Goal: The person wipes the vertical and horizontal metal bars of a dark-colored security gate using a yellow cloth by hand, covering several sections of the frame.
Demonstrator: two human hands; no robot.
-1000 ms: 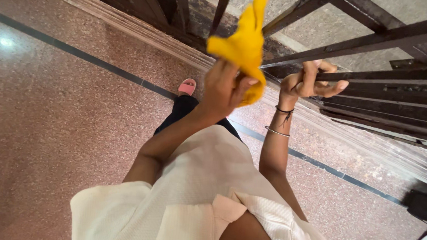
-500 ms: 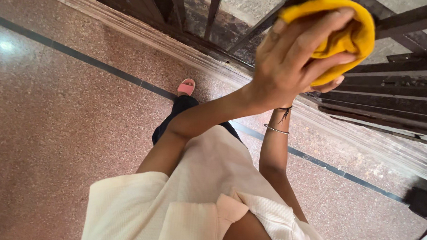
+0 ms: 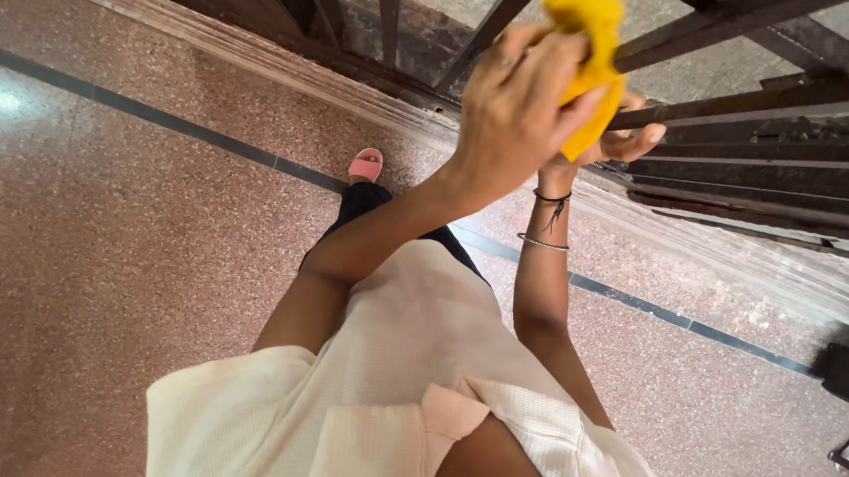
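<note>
Left hand (image 3: pixel 512 125): grip closed around the yellow cloth (image 3: pixel 590 41), pressed against a dark bar of the metal grille (image 3: pixel 753 102); right hand (image 3: pixel 622 143): fingers curled round a lower bar, mostly hidden behind the left; wiping appears mid-course, grime visible along the bottom rail (image 3: pixel 377 61); speckled floor (image 3: pixel 95 245) below.

Two hands are raised at the grille: the left hand (image 3: pixel 513 115) and, just behind it, the right hand (image 3: pixel 618 143). One yellow cloth (image 3: pixel 590 41) sits in the left hand. Below the right hand, two bracelets (image 3: pixel 547 217) circle the wrist. One pink sandal (image 3: pixel 366 166) shows beneath the hands.
</note>
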